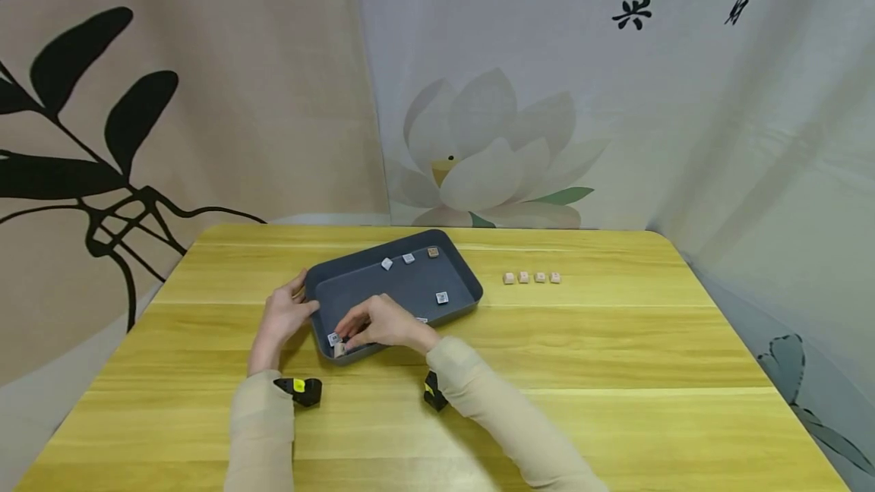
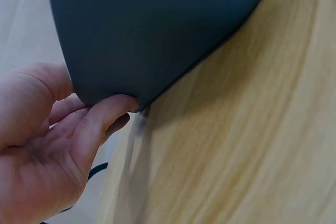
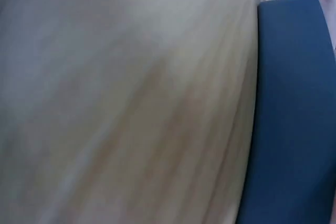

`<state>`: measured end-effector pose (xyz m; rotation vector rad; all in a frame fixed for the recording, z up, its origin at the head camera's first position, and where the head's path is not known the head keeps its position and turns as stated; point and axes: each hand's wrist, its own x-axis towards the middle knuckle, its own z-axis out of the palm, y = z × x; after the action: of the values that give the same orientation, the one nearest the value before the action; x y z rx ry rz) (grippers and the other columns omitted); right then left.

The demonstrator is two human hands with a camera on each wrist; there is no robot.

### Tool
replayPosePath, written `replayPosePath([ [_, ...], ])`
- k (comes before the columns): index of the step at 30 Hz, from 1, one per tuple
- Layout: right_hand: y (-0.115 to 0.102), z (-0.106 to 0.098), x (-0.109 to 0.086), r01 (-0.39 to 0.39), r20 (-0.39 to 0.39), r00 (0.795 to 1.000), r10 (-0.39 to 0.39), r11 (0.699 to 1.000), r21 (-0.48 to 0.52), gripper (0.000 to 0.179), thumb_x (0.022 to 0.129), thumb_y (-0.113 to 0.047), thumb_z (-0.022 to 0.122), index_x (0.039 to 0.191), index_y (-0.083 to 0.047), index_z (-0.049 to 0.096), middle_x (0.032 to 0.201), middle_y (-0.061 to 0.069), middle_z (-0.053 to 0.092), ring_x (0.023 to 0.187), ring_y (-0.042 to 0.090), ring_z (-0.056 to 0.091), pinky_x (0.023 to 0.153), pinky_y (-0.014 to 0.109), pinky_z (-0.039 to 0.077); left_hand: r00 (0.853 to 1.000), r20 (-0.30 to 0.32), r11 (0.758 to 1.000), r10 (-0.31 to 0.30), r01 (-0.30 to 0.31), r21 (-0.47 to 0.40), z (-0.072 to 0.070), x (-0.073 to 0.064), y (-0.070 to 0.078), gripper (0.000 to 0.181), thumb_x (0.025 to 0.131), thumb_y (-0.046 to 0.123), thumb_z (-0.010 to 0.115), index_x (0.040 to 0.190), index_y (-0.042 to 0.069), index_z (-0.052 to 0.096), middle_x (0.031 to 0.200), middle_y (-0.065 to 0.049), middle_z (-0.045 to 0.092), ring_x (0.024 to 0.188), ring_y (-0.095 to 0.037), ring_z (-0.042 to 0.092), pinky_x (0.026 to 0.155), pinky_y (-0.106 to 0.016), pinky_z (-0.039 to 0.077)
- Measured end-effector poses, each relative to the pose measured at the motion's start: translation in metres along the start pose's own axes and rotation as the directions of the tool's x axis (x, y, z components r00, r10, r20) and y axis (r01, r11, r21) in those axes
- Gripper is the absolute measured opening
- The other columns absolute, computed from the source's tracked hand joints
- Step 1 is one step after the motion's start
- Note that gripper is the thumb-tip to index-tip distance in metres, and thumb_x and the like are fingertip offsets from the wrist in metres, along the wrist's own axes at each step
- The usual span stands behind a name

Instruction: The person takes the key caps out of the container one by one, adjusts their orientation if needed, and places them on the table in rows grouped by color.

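Observation:
A dark grey-blue tray [image 1: 369,252] with low walls lies at an angle on the table. My left hand [image 1: 285,315] grips its left end, and in the left wrist view the thumb [image 2: 113,104] presses against the tray's outer wall [image 2: 152,30]. Over the near left corner reaches my right hand [image 1: 383,323], thumb and fingers curled down and pinching a small pale cube [image 1: 339,351]. Right by those fingertips sits another small cube [image 1: 333,339] with a dark mark on top. The right wrist view shows only the tray's side [image 3: 294,103] and the table.
Farther along the tray lie several more small cubes, among them a white one [image 1: 442,298] and a tan one [image 1: 433,252]. To the tray's right, several pale cubes [image 1: 524,277] stand in a row on the wooden table [image 1: 615,355]. A printed curtain [image 1: 294,97] hangs behind.

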<state>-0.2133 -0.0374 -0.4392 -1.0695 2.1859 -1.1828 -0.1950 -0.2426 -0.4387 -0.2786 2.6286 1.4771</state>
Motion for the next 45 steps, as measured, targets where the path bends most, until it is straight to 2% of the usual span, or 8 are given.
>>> replayPosePath([
  [2,-0.001,0.002,0.001,0.012,-0.001,1.000,-0.012,0.996,-0.084,0.024,0.078,-0.008,0.075,0.101,-0.008,0.074,0.097,0.004,0.075,0.078,0.000,0.067,0.070,0.009,0.053,1.000,0.001,1.000,0.003,-0.003,-0.011,0.000,0.001,0.000,0.072,0.090,0.005,0.052,0.152,0.008,0.015,0.154,-0.025,0.020,0.137,-0.042,0.034,0.087,-0.027,0.056],
  [6,-0.002,0.003,0.002,0.023,0.004,1.000,-0.022,0.984,-0.176,0.024,0.076,-0.007,0.076,0.100,-0.009,0.075,0.096,0.002,0.075,0.077,0.000,0.067,0.069,0.006,0.052,1.000,0.004,1.000,0.011,-0.011,-0.020,0.000,0.000,0.001,0.072,0.090,0.004,0.052,0.152,0.007,0.015,0.154,-0.026,0.021,0.137,-0.042,0.033,0.083,-0.023,0.055],
  [10,-0.002,0.004,0.004,0.016,0.014,1.000,-0.013,0.976,-0.218,0.023,0.077,-0.007,0.076,0.099,-0.011,0.075,0.095,0.000,0.075,0.075,-0.002,0.066,0.068,0.005,0.051,1.000,0.009,1.000,0.009,-0.009,-0.007,0.000,0.000,0.001,0.072,0.090,0.005,0.052,0.152,0.008,0.015,0.154,-0.026,0.020,0.137,-0.042,0.032,0.084,-0.023,0.055],
  [17,-0.001,0.008,0.005,0.053,0.043,0.998,-0.043,0.960,-0.273,0.020,0.079,-0.008,0.074,0.098,-0.013,0.075,0.092,-0.003,0.075,0.073,-0.007,0.064,0.067,0.004,0.050,1.000,0.013,1.000,0.008,-0.008,-0.004,0.000,0.000,0.001,0.073,0.090,0.004,0.052,0.152,0.006,0.014,0.154,-0.027,0.020,0.137,-0.043,0.033,0.086,-0.027,0.056],
  [27,-0.002,0.007,0.005,0.079,0.111,0.993,-0.049,0.955,-0.287,0.022,0.082,-0.011,0.071,0.104,-0.015,0.075,0.095,-0.004,0.075,0.076,-0.008,0.063,0.069,0.004,0.050,1.000,0.025,1.000,-0.001,0.001,-0.008,0.000,0.001,-0.001,0.072,0.092,0.004,0.050,0.152,0.008,0.012,0.155,-0.025,0.016,0.138,-0.043,0.031,0.091,-0.035,0.056],
  [31,-0.002,0.007,0.005,0.074,0.112,0.993,-0.044,0.957,-0.281,0.018,0.085,-0.012,0.069,0.102,-0.014,0.075,0.089,-0.004,0.074,0.072,-0.007,0.061,0.067,0.005,0.050,1.000,0.028,1.000,0.003,-0.003,-0.012,0.000,0.001,-0.002,0.072,0.092,0.004,0.050,0.152,0.008,0.012,0.155,-0.026,0.016,0.138,-0.043,0.030,0.087,-0.030,0.056],
  [40,0.000,0.005,0.000,0.116,0.041,0.993,-0.109,0.967,-0.226,0.019,0.084,-0.016,0.071,0.102,-0.012,0.075,0.091,0.001,0.068,0.076,-0.004,0.061,0.071,0.005,0.050,1.000,0.027,1.000,0.005,-0.005,-0.015,0.000,0.002,-0.004,0.072,0.091,0.005,0.050,0.152,0.008,0.012,0.155,-0.026,0.017,0.138,-0.042,0.030,0.090,-0.032,0.056],
  [45,0.002,0.000,-0.005,0.095,-0.034,0.995,-0.099,0.991,-0.091,0.022,0.082,-0.011,0.071,0.104,-0.009,0.074,0.096,0.004,0.066,0.081,0.000,0.063,0.074,0.009,0.053,1.000,0.024,1.000,0.007,-0.007,-0.019,0.000,0.001,-0.003,0.072,0.091,0.005,0.051,0.152,0.008,0.013,0.155,-0.026,0.018,0.138,-0.042,0.030,0.092,-0.035,0.055],
])
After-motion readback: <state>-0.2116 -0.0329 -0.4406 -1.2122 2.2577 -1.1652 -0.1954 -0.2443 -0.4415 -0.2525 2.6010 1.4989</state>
